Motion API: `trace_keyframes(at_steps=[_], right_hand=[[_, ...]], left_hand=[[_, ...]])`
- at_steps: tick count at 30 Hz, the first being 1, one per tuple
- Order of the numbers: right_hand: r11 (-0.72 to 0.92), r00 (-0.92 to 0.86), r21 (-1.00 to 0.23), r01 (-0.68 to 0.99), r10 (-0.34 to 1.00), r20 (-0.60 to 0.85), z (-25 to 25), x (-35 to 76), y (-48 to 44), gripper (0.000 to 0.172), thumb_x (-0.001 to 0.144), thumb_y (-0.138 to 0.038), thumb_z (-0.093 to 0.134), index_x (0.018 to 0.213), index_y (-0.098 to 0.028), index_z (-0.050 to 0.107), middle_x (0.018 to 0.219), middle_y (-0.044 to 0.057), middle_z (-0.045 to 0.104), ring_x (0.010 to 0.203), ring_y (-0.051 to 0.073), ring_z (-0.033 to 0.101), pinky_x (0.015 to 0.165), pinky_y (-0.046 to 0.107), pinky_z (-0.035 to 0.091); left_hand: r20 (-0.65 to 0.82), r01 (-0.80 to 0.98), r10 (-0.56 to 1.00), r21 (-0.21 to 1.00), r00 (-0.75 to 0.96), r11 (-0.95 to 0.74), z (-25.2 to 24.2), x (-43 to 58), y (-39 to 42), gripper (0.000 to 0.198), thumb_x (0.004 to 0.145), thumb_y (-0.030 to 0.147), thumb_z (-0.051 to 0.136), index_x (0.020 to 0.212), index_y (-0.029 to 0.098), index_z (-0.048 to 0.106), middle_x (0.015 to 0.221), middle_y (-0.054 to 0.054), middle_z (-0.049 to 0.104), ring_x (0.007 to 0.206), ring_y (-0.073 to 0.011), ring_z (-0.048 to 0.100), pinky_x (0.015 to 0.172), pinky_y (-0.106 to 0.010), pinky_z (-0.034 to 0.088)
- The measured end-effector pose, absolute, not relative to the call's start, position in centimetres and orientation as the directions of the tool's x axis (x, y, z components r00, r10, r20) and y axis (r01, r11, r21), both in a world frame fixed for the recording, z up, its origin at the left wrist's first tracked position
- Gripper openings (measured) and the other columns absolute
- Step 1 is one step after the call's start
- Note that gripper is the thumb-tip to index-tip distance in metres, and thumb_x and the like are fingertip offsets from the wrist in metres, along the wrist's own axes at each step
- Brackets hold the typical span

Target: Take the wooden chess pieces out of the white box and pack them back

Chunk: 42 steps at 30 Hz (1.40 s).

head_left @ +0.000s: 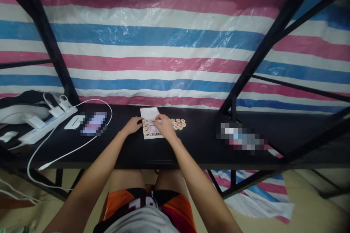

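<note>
A small white box [153,137] lies on the black table with its lid flap [149,112] folded back. Round xiangqi pieces [146,130] line its left and near sides, and a paper with red lines shows in the middle. My left hand [133,125] holds the box by its left edge, fingertips at the upper corner. Over the right part of the box is my right hand [164,126], its thumb and fingers pinched together; what they hold is too small to make out. Just right of that hand, several loose xiangqi pieces [179,123] with red marks sit in a cluster.
On the left are a white power strip [41,127] with plugs, a white cable [69,150], a flat white device [73,122] and a blurred-out phone [94,123]. A pixelated object [242,137] lies at right. Black metal posts [253,67] frame a striped plastic sheet [153,36] behind.
</note>
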State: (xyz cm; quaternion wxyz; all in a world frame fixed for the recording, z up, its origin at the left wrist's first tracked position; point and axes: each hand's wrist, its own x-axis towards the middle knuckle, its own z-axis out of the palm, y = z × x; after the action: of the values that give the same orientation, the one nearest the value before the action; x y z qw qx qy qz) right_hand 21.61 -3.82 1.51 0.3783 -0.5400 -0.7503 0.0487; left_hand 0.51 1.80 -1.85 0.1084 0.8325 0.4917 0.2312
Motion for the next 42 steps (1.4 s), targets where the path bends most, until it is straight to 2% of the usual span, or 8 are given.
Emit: trace_keyframes(at_steps=[3, 7, 11, 16, 21, 26, 33, 42], right_hand=[[0.305, 0.099, -0.539, 0.785, 0.798, 0.595, 0.6, 28.5, -3.7, 0.012, 0.08, -0.024, 0.052, 0.086, -0.017, 0.06, 0.09, 0.007, 0.063, 0.087, 0.019, 0.056, 0.082, 0.03, 0.041], [0.018, 0.359, -0.599, 0.801, 0.786, 0.503, -2.6, 35.6, -4.2, 0.012, 0.078, -0.027, 0.053, 0.082, -0.018, 0.06, 0.08, 0.007, 0.064, 0.077, 0.02, 0.059, 0.071, 0.03, 0.043], [-0.116, 0.401, -0.573, 0.812, 0.824, 0.401, -5.1, 36.8, -4.9, 0.011, 0.078, -0.028, 0.054, 0.079, -0.02, 0.061, 0.076, 0.005, 0.065, 0.073, 0.02, 0.06, 0.066, 0.028, 0.042], [-0.015, 0.253, -0.465, 0.885, 0.855, 0.453, -5.2, 35.8, -5.0, 0.012, 0.078, -0.025, 0.053, 0.082, -0.02, 0.062, 0.086, 0.006, 0.064, 0.081, 0.019, 0.058, 0.073, 0.03, 0.042], [0.099, 0.145, -0.433, 0.896, 0.856, 0.496, -5.1, 35.7, -5.1, 0.013, 0.078, -0.025, 0.051, 0.083, -0.019, 0.062, 0.09, 0.006, 0.06, 0.08, 0.018, 0.056, 0.077, 0.031, 0.043], [0.179, 0.116, -0.501, 0.847, 0.857, 0.502, -4.8, 35.5, -5.2, 0.015, 0.078, -0.025, 0.05, 0.085, -0.018, 0.061, 0.091, 0.006, 0.059, 0.078, 0.017, 0.057, 0.077, 0.03, 0.044], [0.226, 0.117, -0.589, 0.776, 0.866, 0.487, -4.3, 35.5, -5.4, 0.015, 0.077, -0.027, 0.05, 0.083, -0.019, 0.061, 0.091, 0.005, 0.061, 0.076, 0.016, 0.06, 0.078, 0.03, 0.045], [0.206, 0.183, -0.656, 0.726, 0.861, 0.474, -4.5, 35.8, -5.2, 0.017, 0.077, -0.031, 0.048, 0.08, -0.02, 0.062, 0.086, 0.004, 0.063, 0.076, 0.017, 0.06, 0.079, 0.032, 0.045]], left_hand=[[0.285, 0.769, 0.863, 0.395, 0.418, -0.503, -1.8, 0.5, 1.8, 0.036, 0.082, 0.021, 0.051, 0.116, 0.018, 0.063, 0.114, -0.009, 0.065, 0.109, -0.0236, 0.058, 0.098, -0.035, 0.042], [0.291, 0.766, 0.861, 0.399, 0.417, -0.505, -2.0, 0.4, 2.0, 0.037, 0.082, 0.02, 0.051, 0.117, 0.018, 0.063, 0.115, -0.008, 0.065, 0.108, -0.0226, 0.058, 0.099, -0.035, 0.041], [0.293, 0.764, 0.865, 0.409, 0.408, -0.499, -2.0, 0.3, 2.2, 0.037, 0.082, 0.021, 0.051, 0.116, 0.018, 0.063, 0.116, -0.009, 0.065, 0.109, -0.023, 0.058, 0.099, -0.035, 0.041], [0.296, 0.763, 0.863, 0.408, 0.408, -0.501, -2.0, 0.4, 2.1, 0.036, 0.081, 0.021, 0.051, 0.115, 0.018, 0.063, 0.114, -0.008, 0.065, 0.108, -0.023, 0.058, 0.099, -0.035, 0.042], [0.302, 0.757, 0.865, 0.422, 0.401, -0.498, -2.3, 0.4, 2.3, 0.036, 0.081, 0.021, 0.051, 0.115, 0.019, 0.063, 0.114, -0.008, 0.065, 0.109, -0.0228, 0.058, 0.099, -0.036, 0.042], [0.306, 0.771, 0.877, 0.426, 0.37, -0.474, -2.0, 0.5, 2.0, 0.041, 0.083, 0.019, 0.048, 0.122, 0.017, 0.058, 0.112, -0.009, 0.064, 0.105, -0.022, 0.059, 0.096, -0.035, 0.043], [0.373, 0.754, 0.867, 0.447, 0.332, -0.481, -1.7, 0.5, 1.9, 0.035, 0.082, 0.017, 0.046, 0.112, 0.02, 0.065, 0.108, -0.008, 0.063, 0.104, -0.021, 0.058, 0.099, -0.037, 0.042], [0.418, 0.677, 0.809, 0.453, 0.413, -0.58, -0.7, 1.1, 1.1, 0.028, 0.086, 0.035, 0.05, 0.099, 0.02, 0.07, 0.102, -0.007, 0.064, 0.099, -0.0206, 0.056, 0.097, -0.036, 0.041]])
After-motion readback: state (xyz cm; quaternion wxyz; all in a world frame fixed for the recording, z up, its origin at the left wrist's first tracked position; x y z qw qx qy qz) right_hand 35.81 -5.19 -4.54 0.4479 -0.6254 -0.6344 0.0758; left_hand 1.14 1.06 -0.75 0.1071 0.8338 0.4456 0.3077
